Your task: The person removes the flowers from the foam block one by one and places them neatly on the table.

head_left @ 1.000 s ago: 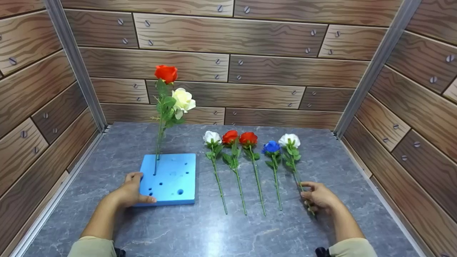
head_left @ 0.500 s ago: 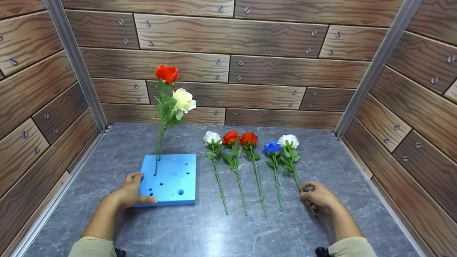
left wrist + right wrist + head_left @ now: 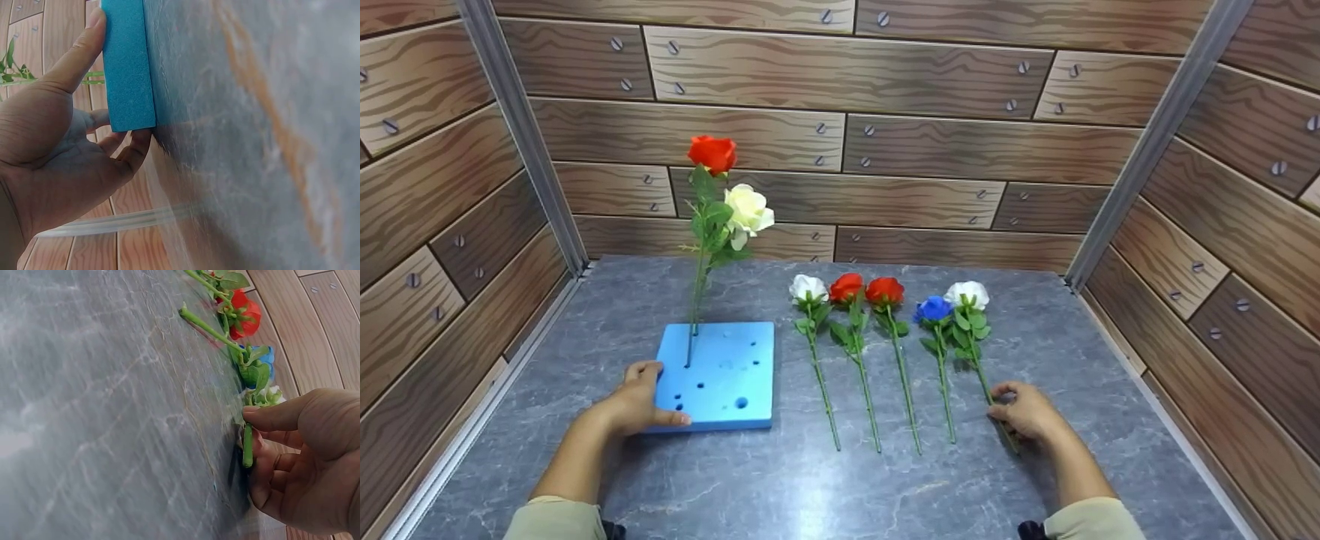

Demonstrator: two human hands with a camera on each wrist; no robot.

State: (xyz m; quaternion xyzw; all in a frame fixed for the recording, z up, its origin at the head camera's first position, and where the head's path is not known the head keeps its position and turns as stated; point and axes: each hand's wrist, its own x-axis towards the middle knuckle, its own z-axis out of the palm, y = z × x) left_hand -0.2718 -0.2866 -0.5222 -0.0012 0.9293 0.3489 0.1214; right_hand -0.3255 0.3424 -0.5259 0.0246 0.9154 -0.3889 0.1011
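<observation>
My left hand grips the near left corner of a blue foam block, thumb over its top and fingers round its side, as the left wrist view shows on the block's edge. A red rose and a pale yellow rose stand upright in the block's holes. On the right, my right hand pinches the lower stem of a white rose between thumb and fingers. In the right wrist view the cut end of that stem sticks out below the thumb. The rose lies low along the table.
Left of the held rose lie a blue rose, two red roses and another white rose, stems toward me. Several holes show in the block. Wood-patterned walls enclose the grey marbled table at the back and sides.
The white rose in my right hand has swung slightly, its head shifting a little left toward the blue rose. My left hand and the block have stayed in place.
</observation>
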